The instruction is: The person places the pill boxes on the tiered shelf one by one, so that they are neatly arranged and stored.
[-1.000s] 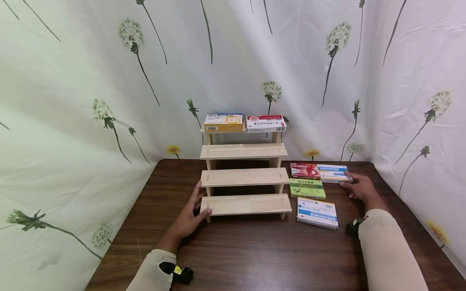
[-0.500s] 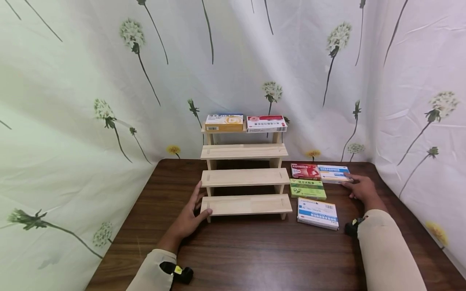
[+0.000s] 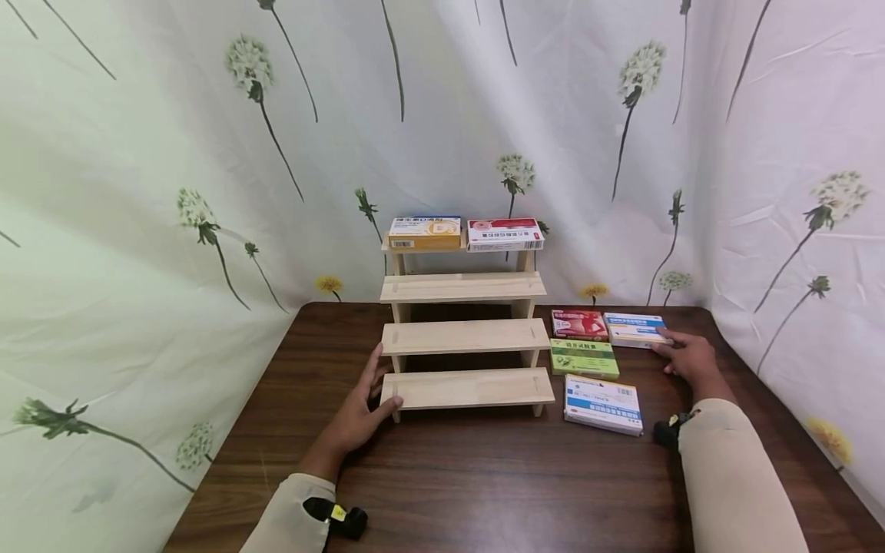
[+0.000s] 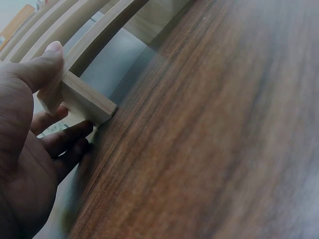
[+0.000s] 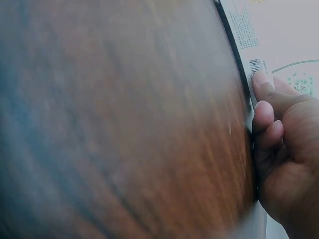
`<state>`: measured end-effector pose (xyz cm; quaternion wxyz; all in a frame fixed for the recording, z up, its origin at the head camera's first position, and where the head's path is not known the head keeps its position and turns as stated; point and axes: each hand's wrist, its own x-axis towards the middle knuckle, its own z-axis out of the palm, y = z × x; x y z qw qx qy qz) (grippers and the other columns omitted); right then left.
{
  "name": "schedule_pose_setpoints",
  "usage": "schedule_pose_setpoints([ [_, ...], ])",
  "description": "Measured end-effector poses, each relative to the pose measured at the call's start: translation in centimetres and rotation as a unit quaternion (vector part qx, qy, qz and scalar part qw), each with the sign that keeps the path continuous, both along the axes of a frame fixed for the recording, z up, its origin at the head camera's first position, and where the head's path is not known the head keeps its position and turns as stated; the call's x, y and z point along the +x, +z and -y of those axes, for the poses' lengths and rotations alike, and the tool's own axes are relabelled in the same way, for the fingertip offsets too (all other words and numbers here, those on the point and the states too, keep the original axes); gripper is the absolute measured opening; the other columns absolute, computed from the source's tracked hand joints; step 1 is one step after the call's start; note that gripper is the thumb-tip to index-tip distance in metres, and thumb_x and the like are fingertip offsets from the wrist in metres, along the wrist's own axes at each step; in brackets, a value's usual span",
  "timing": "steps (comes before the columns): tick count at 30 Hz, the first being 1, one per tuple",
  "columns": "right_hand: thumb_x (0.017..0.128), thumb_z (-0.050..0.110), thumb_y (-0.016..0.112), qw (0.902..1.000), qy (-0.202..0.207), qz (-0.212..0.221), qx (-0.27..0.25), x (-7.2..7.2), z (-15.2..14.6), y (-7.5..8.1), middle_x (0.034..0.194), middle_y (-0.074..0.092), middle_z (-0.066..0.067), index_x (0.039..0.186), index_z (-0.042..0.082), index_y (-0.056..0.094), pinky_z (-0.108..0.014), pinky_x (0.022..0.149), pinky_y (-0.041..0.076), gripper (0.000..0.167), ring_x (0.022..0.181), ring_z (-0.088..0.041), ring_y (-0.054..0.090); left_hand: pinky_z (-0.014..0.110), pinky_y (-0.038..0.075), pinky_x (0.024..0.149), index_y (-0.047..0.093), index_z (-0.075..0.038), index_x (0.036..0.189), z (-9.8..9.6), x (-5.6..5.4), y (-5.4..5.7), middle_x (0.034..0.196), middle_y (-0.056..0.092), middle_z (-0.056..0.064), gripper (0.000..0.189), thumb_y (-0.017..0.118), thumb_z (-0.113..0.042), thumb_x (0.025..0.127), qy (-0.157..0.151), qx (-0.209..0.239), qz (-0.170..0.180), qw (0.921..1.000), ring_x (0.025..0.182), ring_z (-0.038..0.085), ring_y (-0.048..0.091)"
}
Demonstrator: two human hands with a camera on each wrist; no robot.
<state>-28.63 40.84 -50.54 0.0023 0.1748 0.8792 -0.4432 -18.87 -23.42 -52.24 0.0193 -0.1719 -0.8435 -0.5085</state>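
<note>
Rear blue-white box (image 3: 632, 329) at right rear of table (image 3: 477, 468), its right end pinched between thumb and forefinger of right hand (image 3: 691, 359). Red box (image 3: 579, 325) just left. Left hand (image 3: 356, 418) touching wooden rack (image 3: 465, 336), thumb on lowest step, fingers spread.

The right hand (image 5: 295, 144) touches the barcoded side of a white box (image 5: 243, 37) on the wood-grained tabletop (image 5: 124, 119).

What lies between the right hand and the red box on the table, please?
The head view shows the blue-and-white box there, gripped at one end by the right hand.
</note>
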Motion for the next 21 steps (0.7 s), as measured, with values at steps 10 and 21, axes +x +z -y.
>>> schedule_pose_setpoints([
  [10,0.110,0.024,0.069,0.9997,-0.007,-0.013,-0.019,0.18,-0.19,-0.23,0.153,0.050,-0.034,0.164,0.020,0.046,-0.027,0.058,0.054,0.059,0.059,-0.009,0.066,0.070,0.040,0.119,0.000,-0.031,0.178,0.03,-0.09,-0.27,0.173,0.037,0.028,0.102,0.072,-0.020,0.108,-0.003,0.010,-0.006,0.9999,0.157,0.050,0.044],
  [21,0.110,0.028,0.070,0.9993,-0.009,-0.035,0.006,0.97,-0.19,0.30,0.137,0.059,-0.032,0.162,0.018,0.049,-0.029,0.057,0.051,0.057,0.057,-0.011,0.065,0.067,0.040,0.121,-0.001,-0.037,0.177,-0.04,-0.03,-0.15,0.174,0.038,0.026,0.104,0.075,-0.026,0.106,0.002,0.010,0.005,0.9999,0.157,0.048,0.046],
])
